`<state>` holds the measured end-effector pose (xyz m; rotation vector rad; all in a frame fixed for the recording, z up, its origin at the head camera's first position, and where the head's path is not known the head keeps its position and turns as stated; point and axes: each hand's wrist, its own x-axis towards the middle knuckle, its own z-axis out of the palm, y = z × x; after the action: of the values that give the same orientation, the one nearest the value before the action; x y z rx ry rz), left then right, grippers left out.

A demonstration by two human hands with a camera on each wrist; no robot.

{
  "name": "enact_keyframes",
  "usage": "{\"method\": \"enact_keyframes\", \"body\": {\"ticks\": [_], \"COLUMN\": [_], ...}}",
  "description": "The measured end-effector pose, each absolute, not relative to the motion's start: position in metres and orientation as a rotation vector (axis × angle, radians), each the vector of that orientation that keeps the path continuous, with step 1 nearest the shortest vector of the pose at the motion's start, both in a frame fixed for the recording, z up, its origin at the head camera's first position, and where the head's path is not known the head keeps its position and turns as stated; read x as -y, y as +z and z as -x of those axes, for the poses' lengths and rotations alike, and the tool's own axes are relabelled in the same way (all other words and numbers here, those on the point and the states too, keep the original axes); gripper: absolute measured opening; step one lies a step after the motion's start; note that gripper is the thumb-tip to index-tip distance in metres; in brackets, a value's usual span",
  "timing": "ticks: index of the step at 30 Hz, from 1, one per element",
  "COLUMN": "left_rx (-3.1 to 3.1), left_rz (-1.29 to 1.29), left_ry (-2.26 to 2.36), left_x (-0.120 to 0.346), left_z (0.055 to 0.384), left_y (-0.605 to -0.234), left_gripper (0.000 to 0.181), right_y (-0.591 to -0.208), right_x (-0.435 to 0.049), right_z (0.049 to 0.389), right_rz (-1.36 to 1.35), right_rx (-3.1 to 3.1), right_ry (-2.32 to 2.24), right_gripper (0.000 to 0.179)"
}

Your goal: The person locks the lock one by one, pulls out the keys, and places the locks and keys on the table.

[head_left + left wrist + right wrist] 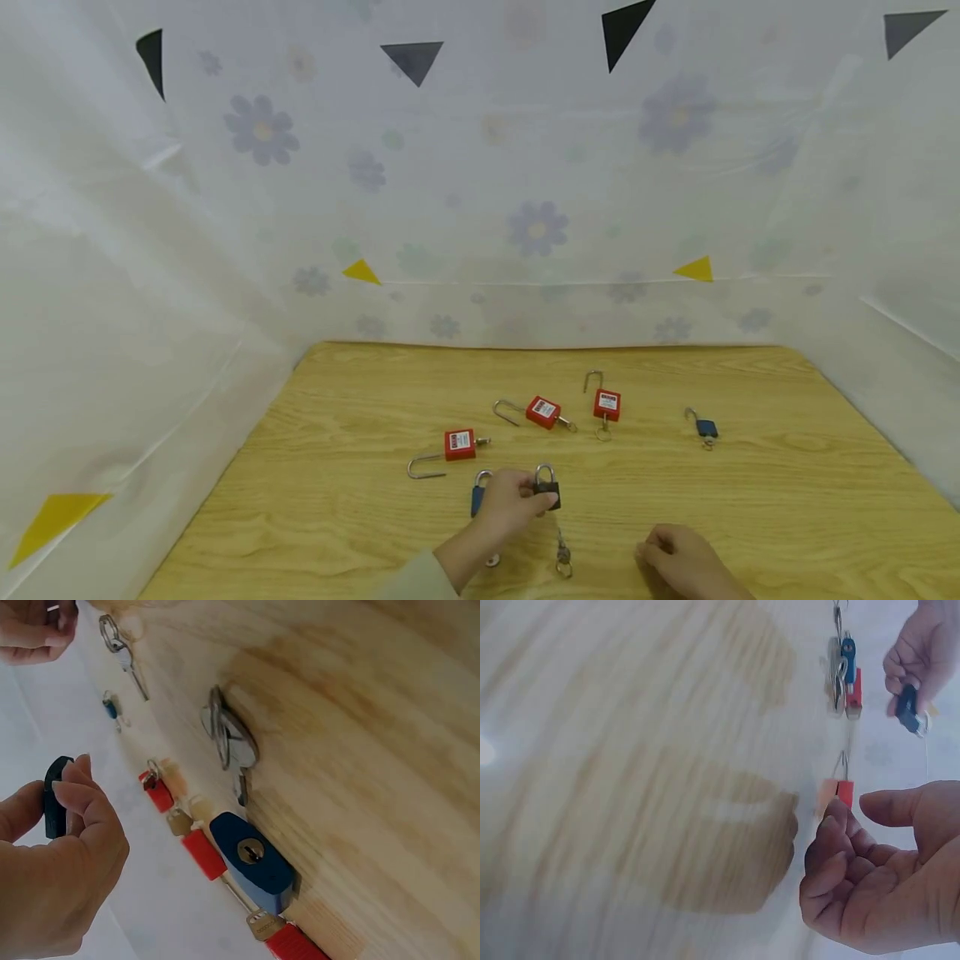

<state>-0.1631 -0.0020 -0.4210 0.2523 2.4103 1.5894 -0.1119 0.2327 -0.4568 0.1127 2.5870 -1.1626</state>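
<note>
My left hand [504, 507] pinches a small dark padlock [550, 497] between thumb and fingers, holding it up off the table with its shackle pointing away from me. In the left wrist view, the end of that padlock [55, 799] shows between the fingertips. A ring of keys [563, 557] lies on the wood just below it. Partly behind the left hand, a blue padlock [477, 498] rests on the table, and its keyhole faces the left wrist camera. Over to the right, my right hand [684, 557] hangs loosely curled near the table's front, with nothing in it.
Three red padlocks with raised shackles lie farther back: one at left [460, 444], one in the middle [543, 412] and one behind [607, 405]. A small blue padlock [707, 428] lies at the right. More keys [231, 739] rest near the larger blue padlock. White patterned sheeting [465, 183] encloses the table.
</note>
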Motion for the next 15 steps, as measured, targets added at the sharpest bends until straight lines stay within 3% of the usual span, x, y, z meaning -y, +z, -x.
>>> {"method": "enact_keyframes", "body": {"ticks": [8, 15], "left_rx": [-2.494, -2.58], "left_rz": [-0.335, -0.379], "left_ry": [1.423, 1.355], "left_x": [-0.006, -0.014], "left_z": [0.173, 0.175], "left_y": [-0.431, -0.433], "left_gripper": [0.014, 0.015], "right_y": [-0.458, -0.456], "right_x": [-0.262, -0.258], "right_z": [0.106, 0.107], "right_rz": [0.012, -0.054], "right_rx": [-2.519, -2.477], "right_ry": [-1.254, -1.3], "right_gripper": [0.025, 0.026]}}
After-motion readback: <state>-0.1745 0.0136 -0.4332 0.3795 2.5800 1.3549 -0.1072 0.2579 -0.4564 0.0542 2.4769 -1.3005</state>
